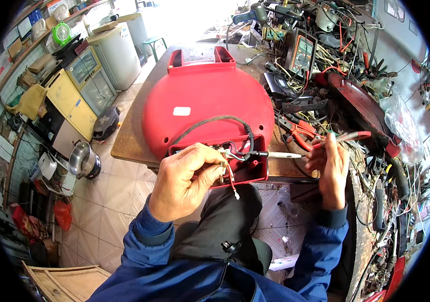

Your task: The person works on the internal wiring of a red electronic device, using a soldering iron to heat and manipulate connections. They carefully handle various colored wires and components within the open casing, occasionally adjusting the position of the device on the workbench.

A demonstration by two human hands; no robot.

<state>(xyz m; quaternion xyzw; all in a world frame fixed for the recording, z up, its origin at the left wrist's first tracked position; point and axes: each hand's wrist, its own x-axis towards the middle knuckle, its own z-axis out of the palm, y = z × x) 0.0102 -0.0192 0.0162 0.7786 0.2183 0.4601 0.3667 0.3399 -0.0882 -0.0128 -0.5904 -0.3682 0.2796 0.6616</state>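
Observation:
A large red plastic appliance housing (202, 98) lies upside down on a wooden table (129, 141), its open wiring box (242, 166) facing me. A black cable (215, 122) curves into that box. My left hand (182, 183) pinches thin red and white wires (229, 176) at the box's front edge. My right hand (329, 166) grips a screwdriver (315, 146) with a red and clear handle; its metal shaft points left and its tip sits inside the box among the wires.
Right of the housing the bench is piled with tangled wires, red-handled pliers (298, 132), a multimeter (303, 53) and another dark red shell (358, 103). On the tiled floor at left stand a metal pot (83, 160), yellow and white cabinets (76, 98) and a wooden crate (66, 282).

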